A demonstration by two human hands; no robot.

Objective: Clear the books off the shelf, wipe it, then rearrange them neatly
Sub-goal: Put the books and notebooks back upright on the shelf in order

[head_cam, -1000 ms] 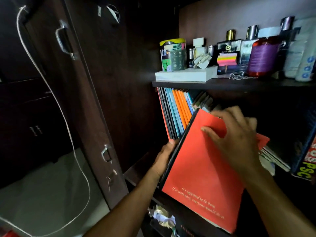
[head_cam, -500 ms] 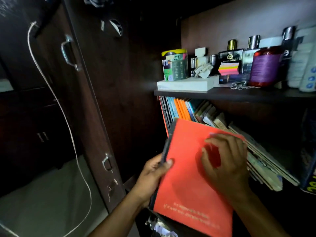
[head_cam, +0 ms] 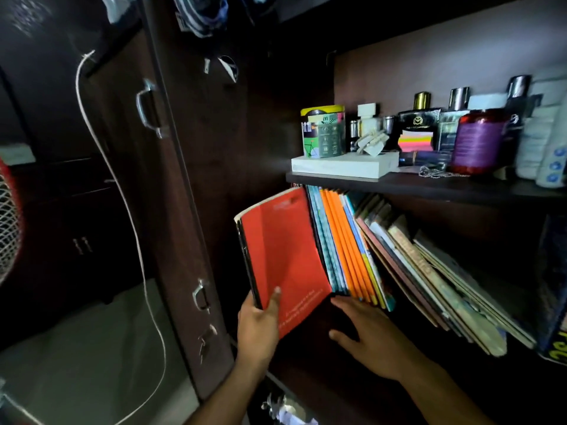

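Two hands: both working at the lower shelf (head_cam: pixel 352 357).
Left hand (head_cam: pixel 256 323): gripping the red notebook (head_cam: pixel 285 253) by its bottom corner, thumb lying on the cover.
Right hand (head_cam: pixel 368 335): reaching flat, fingers wide, holding nothing, at 3 o'clock of the notebook.
Leaning books (head_cam: pixel 346 246): tilting at 2 o'clock; likely sliding flat once unsupported.
Risk: notebook cover bending and slipping from a one-corner grip.

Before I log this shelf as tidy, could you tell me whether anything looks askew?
Yes: the books on the lower shelf slump rightwards rather than standing upright, and crumpled paper lies below.
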